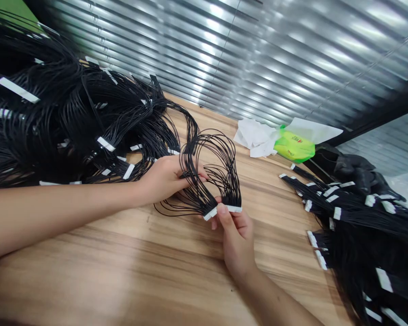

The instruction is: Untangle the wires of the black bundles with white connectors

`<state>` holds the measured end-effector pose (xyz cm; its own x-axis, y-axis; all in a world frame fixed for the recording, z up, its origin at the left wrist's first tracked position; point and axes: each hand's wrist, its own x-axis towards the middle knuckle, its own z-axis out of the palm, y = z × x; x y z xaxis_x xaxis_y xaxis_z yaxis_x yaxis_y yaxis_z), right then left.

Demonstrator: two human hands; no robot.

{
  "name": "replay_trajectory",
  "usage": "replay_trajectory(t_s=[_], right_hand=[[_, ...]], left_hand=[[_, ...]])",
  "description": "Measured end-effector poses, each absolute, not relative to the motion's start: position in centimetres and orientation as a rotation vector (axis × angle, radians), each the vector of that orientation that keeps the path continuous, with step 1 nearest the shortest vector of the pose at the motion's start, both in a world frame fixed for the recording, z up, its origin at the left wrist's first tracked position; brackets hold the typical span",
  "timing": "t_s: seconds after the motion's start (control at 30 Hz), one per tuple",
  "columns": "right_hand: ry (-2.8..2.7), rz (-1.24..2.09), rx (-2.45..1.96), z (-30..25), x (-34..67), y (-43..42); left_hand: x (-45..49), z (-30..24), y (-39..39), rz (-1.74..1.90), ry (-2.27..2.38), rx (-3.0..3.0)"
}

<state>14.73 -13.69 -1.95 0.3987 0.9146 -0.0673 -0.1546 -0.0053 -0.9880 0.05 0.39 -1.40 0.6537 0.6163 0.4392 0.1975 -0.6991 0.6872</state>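
A black wire harness (pixel 231 170) is looped between my hands above the wooden table. My right hand (pixel 237 240) pinches its two white connectors (pixel 234 208) side by side, thumb on top. My left hand (pixel 166 176) is closed around the looped wires, its fingers partly hidden behind them. From the loop, wires run back toward a large heap of black wire harnesses (pixel 64 117) with white connectors on the left; whether they join that heap I cannot tell.
More black harnesses (pixel 363 240) with white connectors lie on the right. Behind them are white paper (pixel 256 138), a green-yellow packet (pixel 295 145) and a black bag-like item (pixel 357 167). A corrugated metal shutter (pixel 204 50) rises behind the wooden table (pixel 149 276).
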Motion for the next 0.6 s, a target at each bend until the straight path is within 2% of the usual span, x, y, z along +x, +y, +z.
replay_trajectory(t_s=[0.27, 0.43, 0.6], right_hand=[[-0.775, 1.214, -1.243, -1.34, 14.77, -13.29], [-0.772, 1.257, -1.23, -1.43, 14.99, -13.27], [-0.803, 1.319, -1.203, -1.71, 15.21, -13.27]], left_hand=[[0.17, -0.45, -0.21, 1.104, 0.544, 2.094], [0.26, -0.56, -0.09, 0.998, 0.484, 2.165], [0.32, -0.5, 0.12, 1.043, 0.222, 2.282]])
